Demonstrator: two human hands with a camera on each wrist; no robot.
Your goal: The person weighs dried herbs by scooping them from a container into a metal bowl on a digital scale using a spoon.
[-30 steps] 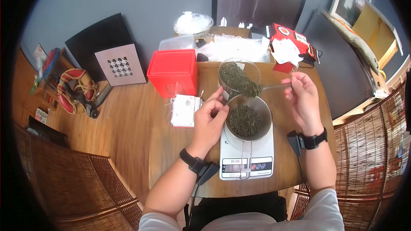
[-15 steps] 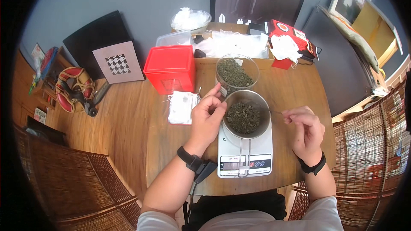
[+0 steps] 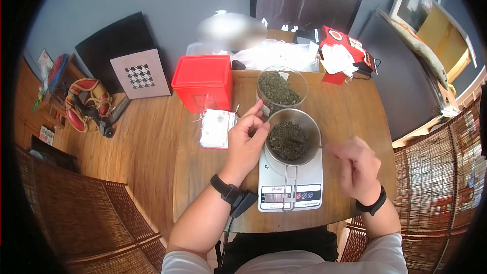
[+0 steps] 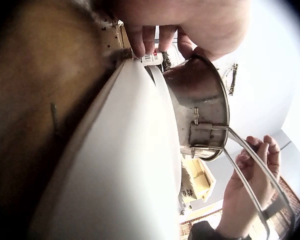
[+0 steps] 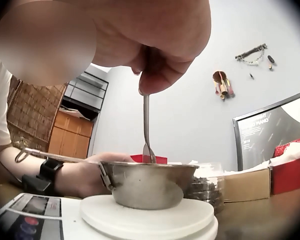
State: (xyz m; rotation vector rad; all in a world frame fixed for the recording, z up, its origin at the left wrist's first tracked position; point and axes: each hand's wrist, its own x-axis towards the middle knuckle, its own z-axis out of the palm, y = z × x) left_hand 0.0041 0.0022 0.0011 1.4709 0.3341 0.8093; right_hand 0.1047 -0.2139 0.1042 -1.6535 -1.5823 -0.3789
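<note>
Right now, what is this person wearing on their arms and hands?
Both hands are bare: no gloves or rings show. The left hand has a black strap at its wrist with a small black camera and a thin dark cable. The right hand wears a matching black wrist strap. Short white sleeves cover the upper arms; forearms are uncovered.

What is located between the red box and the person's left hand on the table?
A stack of white sachets lies between the red box and the left hand, seen in the head view.
</note>
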